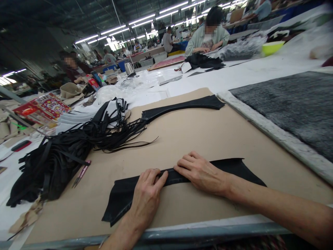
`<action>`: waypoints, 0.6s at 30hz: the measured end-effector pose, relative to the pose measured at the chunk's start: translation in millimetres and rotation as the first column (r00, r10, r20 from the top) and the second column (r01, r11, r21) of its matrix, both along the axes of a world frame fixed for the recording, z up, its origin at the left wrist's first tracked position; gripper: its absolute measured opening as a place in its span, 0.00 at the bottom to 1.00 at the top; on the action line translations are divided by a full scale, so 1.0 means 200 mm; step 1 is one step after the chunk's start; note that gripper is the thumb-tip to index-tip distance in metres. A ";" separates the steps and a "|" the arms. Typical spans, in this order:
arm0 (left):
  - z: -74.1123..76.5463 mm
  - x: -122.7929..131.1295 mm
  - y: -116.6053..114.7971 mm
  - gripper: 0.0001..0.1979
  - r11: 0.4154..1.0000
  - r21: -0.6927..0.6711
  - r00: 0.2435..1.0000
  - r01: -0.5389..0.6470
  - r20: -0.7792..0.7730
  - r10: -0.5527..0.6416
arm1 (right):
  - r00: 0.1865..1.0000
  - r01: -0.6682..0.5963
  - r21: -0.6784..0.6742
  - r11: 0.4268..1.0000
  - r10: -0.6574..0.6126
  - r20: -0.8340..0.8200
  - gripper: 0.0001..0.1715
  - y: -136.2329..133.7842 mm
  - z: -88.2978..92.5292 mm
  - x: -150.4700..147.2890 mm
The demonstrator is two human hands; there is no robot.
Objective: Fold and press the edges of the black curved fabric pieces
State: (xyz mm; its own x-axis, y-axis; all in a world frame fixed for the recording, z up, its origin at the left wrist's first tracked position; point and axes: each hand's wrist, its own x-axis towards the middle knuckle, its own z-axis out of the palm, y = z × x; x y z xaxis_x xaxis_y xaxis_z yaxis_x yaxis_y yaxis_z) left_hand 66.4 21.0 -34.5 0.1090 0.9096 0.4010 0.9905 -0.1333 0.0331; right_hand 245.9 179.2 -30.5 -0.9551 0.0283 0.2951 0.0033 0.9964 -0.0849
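Observation:
A long black piece of leather-like material (179, 176) lies across the tan board (182, 135), flaring wide at both ends. Its middle edge looks folded over in a narrow band. My left hand (148, 187) presses on the piece left of its middle, thumb and fingers closed on the folded edge. On the other side of the middle, my right hand (199, 172) has its fingers curled together on the same edge. Both palms hide parts of the piece. Farther back on the board rests a second black curved piece (182, 107) of similar shape.
A heap of black strips (70, 149) covers the board's left side, with small pink-handled snippers (82, 173) beside it. A grey-black furry sheet (288, 107) lies at right. Across the table a co-worker (208, 34) sits behind black pieces and a yellow-green bowl (272, 48).

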 end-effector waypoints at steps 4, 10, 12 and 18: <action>-0.01 0.00 -0.02 0.20 0.999 -0.034 1.000 0.006 -0.001 -0.006 | 1.000 0.008 0.013 1.000 -0.008 -0.001 0.12 0.00 0.00 0.00; -0.02 0.00 -0.04 0.22 0.996 -0.089 0.999 -0.003 0.054 0.007 | 0.999 0.007 -0.037 0.999 -0.006 0.035 0.11 0.01 0.03 0.00; -0.01 0.00 -0.04 0.23 0.994 -0.106 0.997 -0.014 0.079 0.022 | 0.998 0.030 -0.078 0.996 -0.026 0.058 0.11 0.01 0.06 -0.01; -0.02 0.02 -0.04 0.25 0.995 -0.087 0.991 -0.047 0.119 0.058 | 0.991 0.033 -0.025 0.999 -0.030 0.130 0.09 0.02 0.14 -0.12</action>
State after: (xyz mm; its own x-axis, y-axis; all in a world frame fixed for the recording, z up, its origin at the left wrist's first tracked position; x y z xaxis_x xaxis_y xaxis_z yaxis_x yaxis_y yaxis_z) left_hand 71.0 12.8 -38.2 0.0156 0.9437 0.3304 0.9841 -0.0730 0.1620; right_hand 221.5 183.8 -2.8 -0.9838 0.0652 0.1672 0.0474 0.9930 -0.1085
